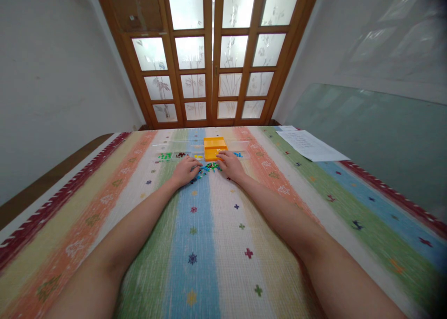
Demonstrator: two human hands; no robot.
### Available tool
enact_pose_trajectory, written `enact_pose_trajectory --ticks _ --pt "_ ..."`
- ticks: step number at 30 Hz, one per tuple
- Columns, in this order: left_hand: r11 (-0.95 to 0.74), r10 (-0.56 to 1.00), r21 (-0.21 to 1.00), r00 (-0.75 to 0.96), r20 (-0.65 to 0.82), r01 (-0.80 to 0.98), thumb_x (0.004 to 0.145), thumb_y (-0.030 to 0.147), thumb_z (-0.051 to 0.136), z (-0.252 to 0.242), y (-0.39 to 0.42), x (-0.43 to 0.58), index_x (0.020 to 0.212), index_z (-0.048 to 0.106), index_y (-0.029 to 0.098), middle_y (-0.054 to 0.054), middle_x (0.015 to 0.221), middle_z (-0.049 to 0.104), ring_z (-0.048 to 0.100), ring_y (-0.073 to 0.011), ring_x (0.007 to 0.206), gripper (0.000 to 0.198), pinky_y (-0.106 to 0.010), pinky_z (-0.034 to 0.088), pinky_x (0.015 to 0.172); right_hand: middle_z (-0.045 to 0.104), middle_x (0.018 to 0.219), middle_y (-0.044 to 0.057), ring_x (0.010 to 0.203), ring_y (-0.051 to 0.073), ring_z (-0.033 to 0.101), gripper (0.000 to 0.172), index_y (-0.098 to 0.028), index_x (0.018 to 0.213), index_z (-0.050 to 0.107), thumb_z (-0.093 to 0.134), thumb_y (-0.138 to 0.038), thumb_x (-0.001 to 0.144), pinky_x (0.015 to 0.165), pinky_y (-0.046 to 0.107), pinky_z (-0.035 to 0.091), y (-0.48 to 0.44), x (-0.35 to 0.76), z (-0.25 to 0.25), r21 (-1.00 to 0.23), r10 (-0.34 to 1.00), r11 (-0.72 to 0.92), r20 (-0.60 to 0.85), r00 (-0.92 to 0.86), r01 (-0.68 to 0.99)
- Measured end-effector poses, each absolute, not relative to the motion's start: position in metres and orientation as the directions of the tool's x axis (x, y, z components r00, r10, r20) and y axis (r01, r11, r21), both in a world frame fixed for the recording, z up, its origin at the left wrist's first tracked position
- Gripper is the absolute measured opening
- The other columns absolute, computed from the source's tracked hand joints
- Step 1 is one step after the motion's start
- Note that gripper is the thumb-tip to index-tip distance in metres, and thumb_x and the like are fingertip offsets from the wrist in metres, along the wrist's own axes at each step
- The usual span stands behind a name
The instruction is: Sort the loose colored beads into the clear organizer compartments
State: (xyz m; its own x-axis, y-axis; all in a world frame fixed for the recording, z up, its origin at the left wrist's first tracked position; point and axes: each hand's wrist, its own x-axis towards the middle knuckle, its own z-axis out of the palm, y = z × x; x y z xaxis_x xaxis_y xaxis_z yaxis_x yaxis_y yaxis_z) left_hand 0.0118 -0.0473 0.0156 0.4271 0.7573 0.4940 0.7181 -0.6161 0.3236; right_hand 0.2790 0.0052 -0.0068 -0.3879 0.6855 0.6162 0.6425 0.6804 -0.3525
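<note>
My left hand [186,171] rests at the left edge of a pile of small mixed coloured pieces [211,167], its fingers bent toward them. At the pile's right side is my right hand [230,165], with its fingertips by the front right corner of an open orange box [215,143]. Some white bits lie in the box near those fingertips. Behind the hands stretches a clear compartment tray [172,156], holding green pieces [165,156], dark red pieces [180,155], yellow pieces [198,157] and blue pieces [238,154]. What the fingertips hold, if anything, is too small to tell.
A striped, patterned cloth [193,272] covers the table. White paper with writing [310,145] lies at the back right. Beyond the table stand wooden doors with glass panes [213,53], and a pale green glass panel [377,137] leans on the right.
</note>
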Motion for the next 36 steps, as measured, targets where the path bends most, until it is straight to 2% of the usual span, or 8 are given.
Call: enact_pose_trajectory --ticks 4,8,10,13,19,27,31,36 --pt "-0.472 0.836 0.555 0.149 0.528 0.685 0.092 0.025 0.056 0.011 -0.033 -0.002 0.099 0.081 0.023 -0.006 0.104 0.076 0.065 -0.0237 0.102 0.026 -0.039 0.049 0.096 0.069 0.127 0.014 0.117 0.027 0.063 0.024 -0.018 0.115 0.077 0.06 -0.023 0.098 0.106 0.043 0.05 0.005 0.28 -0.007 -0.351 0.676 0.693 0.62 -0.398 0.63" --pt "-0.32 0.873 0.814 -0.182 0.452 0.485 0.086 0.026 0.057 0.005 -0.016 -0.025 0.095 0.081 0.02 -0.006 0.099 0.078 0.068 -0.0227 0.096 0.026 -0.037 0.05 0.092 0.069 0.126 0.013 0.117 0.028 0.062 0.024 -0.02 0.116 0.076 0.059 -0.025 0.099 0.105 0.045 0.05 0.005 0.28 -0.008 -0.347 0.674 0.694 0.621 -0.4 0.63" --pt "-0.272 0.86 0.889 -0.322 0.397 0.369 0.083 0.027 0.059 0.004 -0.009 -0.038 0.094 0.08 0.019 -0.006 0.095 0.078 0.068 -0.022 0.091 0.026 -0.035 0.051 0.088 0.069 0.125 0.013 0.116 0.028 0.062 0.024 -0.019 0.115 0.076 0.059 -0.025 0.099 0.105 0.045 0.05 0.005 0.28 -0.008 -0.346 0.672 0.698 0.618 -0.409 0.627" --pt "-0.212 0.828 0.951 -0.476 0.297 0.224 0.077 0.028 0.059 0.004 -0.004 -0.055 0.093 0.079 0.017 -0.006 0.091 0.076 0.065 -0.0186 0.081 0.028 -0.029 0.049 0.073 0.069 0.126 0.014 0.117 0.027 0.062 0.024 -0.018 0.115 0.076 0.059 -0.024 0.099 0.105 0.044 0.05 0.006 0.28 -0.009 -0.35 0.671 0.703 0.616 -0.413 0.62" --pt "-0.214 0.77 0.976 -0.609 0.188 0.03 0.068 0.024 0.054 0.001 0.001 -0.079 0.094 0.074 0.015 -0.005 0.086 0.07 0.06 -0.0118 0.067 0.034 -0.021 0.043 0.058 0.069 0.125 0.013 0.115 0.027 0.062 0.024 -0.019 0.115 0.076 0.057 -0.026 0.1 0.104 0.045 0.05 0.005 0.28 -0.009 -0.357 0.671 0.706 0.615 -0.415 0.611" --pt "-0.173 0.742 0.983 -0.649 0.168 0.056 0.07 0.024 0.053 -0.006 0.005 -0.084 0.103 0.072 0.016 -0.003 0.084 0.065 0.058 -0.0123 0.063 0.039 -0.023 0.044 0.057 0.068 0.125 0.013 0.115 0.027 0.061 0.025 -0.02 0.116 0.076 0.056 -0.026 0.101 0.103 0.044 0.05 0.002 0.28 -0.005 -0.341 0.672 0.704 0.604 -0.429 0.622" --pt "-0.137 0.757 0.966 -0.606 0.244 0.218 0.075 0.026 0.053 -0.009 0.005 -0.083 0.103 0.073 0.017 -0.005 0.088 0.068 0.061 -0.0158 0.069 0.036 -0.027 0.047 0.064 0.071 0.12 0.012 0.111 0.026 0.062 0.025 -0.021 0.115 0.076 0.054 -0.026 0.102 0.101 0.043 0.049 -0.005 0.278 0.0 -0.286 0.638 0.738 0.59 -0.495 0.611" --pt "-0.177 0.801 0.804 -0.392 0.453 0.568 0.08 0.025 0.054 -0.007 0.0 -0.067 0.099 0.076 0.02 -0.007 0.099 0.072 0.064 -0.0218 0.089 0.03 -0.034 0.05 0.085 0.073 0.114 0.01 0.109 0.025 0.063 0.023 -0.021 0.116 0.075 0.058 -0.026 0.102 0.099 0.041 0.048 -0.02 0.267 0.006 -0.225 0.546 0.827 0.538 -0.643 0.515"
